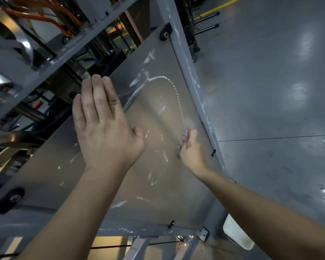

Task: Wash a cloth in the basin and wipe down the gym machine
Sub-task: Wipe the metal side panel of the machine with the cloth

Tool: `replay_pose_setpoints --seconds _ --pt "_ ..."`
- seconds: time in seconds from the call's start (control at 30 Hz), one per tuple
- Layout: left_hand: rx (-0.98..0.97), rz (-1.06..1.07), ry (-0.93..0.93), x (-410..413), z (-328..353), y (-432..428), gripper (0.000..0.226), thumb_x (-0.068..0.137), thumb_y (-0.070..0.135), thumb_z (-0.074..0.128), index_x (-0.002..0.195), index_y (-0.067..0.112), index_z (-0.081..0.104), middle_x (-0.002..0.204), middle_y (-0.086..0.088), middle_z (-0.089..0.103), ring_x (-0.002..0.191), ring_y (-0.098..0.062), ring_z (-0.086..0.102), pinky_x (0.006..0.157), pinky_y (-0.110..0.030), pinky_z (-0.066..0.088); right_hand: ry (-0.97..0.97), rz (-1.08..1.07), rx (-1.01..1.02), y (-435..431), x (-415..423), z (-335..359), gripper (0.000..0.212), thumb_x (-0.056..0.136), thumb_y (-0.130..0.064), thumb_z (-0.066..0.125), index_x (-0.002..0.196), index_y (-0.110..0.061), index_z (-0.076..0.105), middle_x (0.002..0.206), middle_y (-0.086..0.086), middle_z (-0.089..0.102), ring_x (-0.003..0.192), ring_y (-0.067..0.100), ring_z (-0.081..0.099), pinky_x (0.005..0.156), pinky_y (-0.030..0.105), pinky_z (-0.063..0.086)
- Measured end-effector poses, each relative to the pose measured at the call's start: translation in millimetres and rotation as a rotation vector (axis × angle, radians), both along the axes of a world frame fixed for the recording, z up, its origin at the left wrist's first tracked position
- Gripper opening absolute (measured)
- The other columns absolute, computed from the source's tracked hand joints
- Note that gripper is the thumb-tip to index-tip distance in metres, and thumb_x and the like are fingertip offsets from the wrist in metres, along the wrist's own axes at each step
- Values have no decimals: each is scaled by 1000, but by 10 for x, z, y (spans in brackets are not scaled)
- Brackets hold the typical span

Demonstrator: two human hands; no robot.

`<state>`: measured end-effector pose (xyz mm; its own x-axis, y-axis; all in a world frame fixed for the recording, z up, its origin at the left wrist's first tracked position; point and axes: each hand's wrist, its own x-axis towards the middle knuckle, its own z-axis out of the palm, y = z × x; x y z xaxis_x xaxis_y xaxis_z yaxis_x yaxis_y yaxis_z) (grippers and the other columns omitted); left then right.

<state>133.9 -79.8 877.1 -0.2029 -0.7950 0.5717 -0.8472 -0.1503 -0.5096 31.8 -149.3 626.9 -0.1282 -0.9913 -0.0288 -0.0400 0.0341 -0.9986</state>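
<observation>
Our left hand [105,128] lay flat, fingers straight, on the wet panel [158,102]; our right hand [190,147] clenched a small cloth [186,133] against the panel's right side, beside the grey frame [193,85]; white basin [236,233] near right on the floor

The cloth [186,135] is almost wholly hidden inside the right hand [190,149]; only a small, blurred pale scrap shows past the curled fingers, so its size and shape cannot be told. The left hand [105,124] covers the part of the panel [158,102] under its palm. The white tub [236,235] at the lower right is partly hidden behind the right forearm. Both forearms are cut off by the bottom edge.
</observation>
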Motion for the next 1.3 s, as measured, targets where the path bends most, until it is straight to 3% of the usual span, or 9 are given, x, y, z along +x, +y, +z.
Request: replay_pose_setpoints --seconds 0.1,0.2,0.27,0.37,0.6,0.77,0.97,1.13,1.3 --pt "14 1 -4 -1 2 -3 101 76 34 46 159 -7 6 165 -27 17 155 -41 12 126 -48 3 207 48 -103 -32 -12 148 32 93 -3 44 116 -24 43 88 -4 60 69 22 57 60 35 38" --pt "41 2 13 3 11 9 103 75 34 47 159 -6 3 166 -26 13 155 -40 9 126 -48 2 213 -256 100 -128 9 99 8 105 -13 43 112 -9 43 80 9 59 74 33 65 59 32 31" --pt "46 0 24 5 8 10 104 75 34 49 160 -5 2 167 -25 12 156 -40 8 127 -48 2 214 -241 149 4 191 35 6 108 -18 39 107 -12 39 78 19 63 78 42 68 59 35 34" --pt "48 -1 30 16 6 8 105 74 34 49 160 -5 2 167 -25 11 156 -39 8 127 -49 3 299 -159 50 237 306 86 14 110 -23 35 107 -11 41 80 25 66 76 47 64 59 39 34" --pt "23 -20 64 16 5 -6 102 73 30 51 159 -5 9 166 -25 17 155 -39 13 127 -49 6 294 -509 -96 -313 100 331 21 109 -25 40 105 -6 46 72 25 65 63 45 65 50 36 33" --pt "21 -28 77 13 10 -20 103 72 29 53 159 -5 10 165 -24 19 155 -38 14 127 -48 6 439 12 -30 297 204 33 16 108 -18 38 122 -13 43 76 15 59 74 46 64 58 38 32" --pt "42 -12 75 2 8 -16 103 75 30 54 160 -5 6 166 -24 14 156 -38 11 127 -50 4 219 -346 60 -306 59 486 17 108 -21 41 113 -5 43 105 28 69 91 47 66 64 37 33" --pt "75 14 101 -51 39 12 104 75 34 56 159 -5 9 166 -23 16 155 -38 12 127 -50 6 385 39 31 333 136 154 20 111 -27 30 115 -13 42 91 24 67 84 47 65 60 43 37" --pt "112 -1 122 -71 137 59 101 76 34 56 159 -4 13 165 -22 20 155 -37 15 127 -49 10 245 -97 121 -71 -104 747 7 107 -17 39 109 -11 37 94 20 65 90 40 63 67 38 34"
